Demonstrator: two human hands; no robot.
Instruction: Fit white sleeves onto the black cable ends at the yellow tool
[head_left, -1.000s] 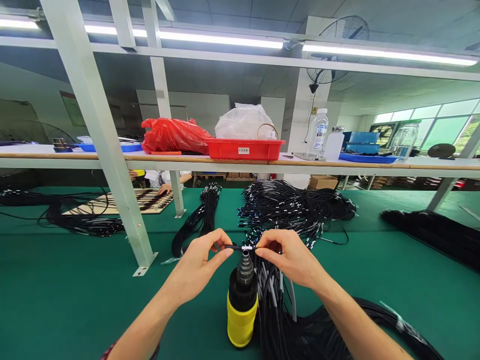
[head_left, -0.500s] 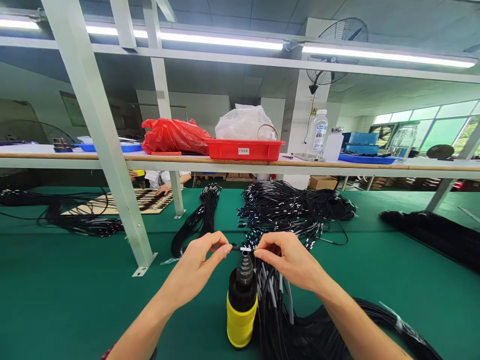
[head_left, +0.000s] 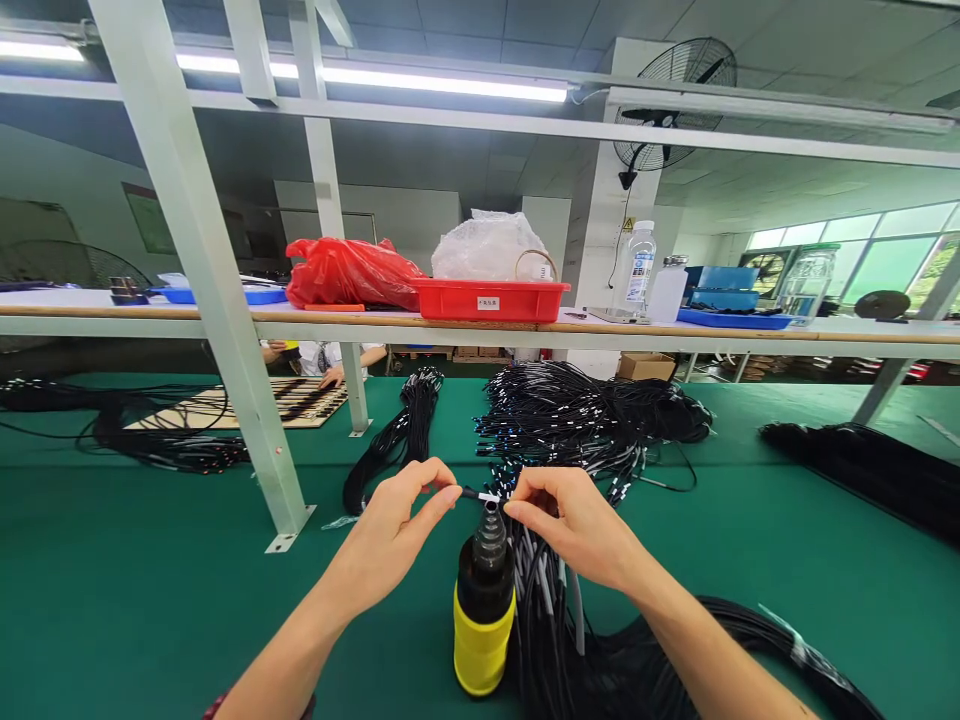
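A thin black cable [head_left: 472, 493] with a short white sleeve [head_left: 490, 498] is stretched between my two hands. My left hand [head_left: 409, 515] pinches its left end between thumb and finger. On the other side, my right hand [head_left: 562, 512] pinches it just right of the white sleeve. Directly below the sleeve stands a yellow and black heat gun [head_left: 484, 630], upright, its stepped metal nozzle [head_left: 490, 540] pointing up. The cable passes right over the nozzle mouth; whether they touch I cannot tell. A bundle of black cables with grey sleeves [head_left: 544, 580] lies beside the heat gun.
Behind my hands lie a large pile of black cables [head_left: 585, 410] and a smaller bundle [head_left: 409, 420]. More cables [head_left: 862, 460] rest at the right. A white post [head_left: 262, 430] stands at the left. A shelf [head_left: 360, 325] crosses above, holding a red tray [head_left: 491, 300]. Another person's hand [head_left: 332, 376] shows behind.
The cable between my hands has tilted slightly, and my right hand has shifted a little left. Both hands keep their pinch. The ceiling light at the right has gone dark.
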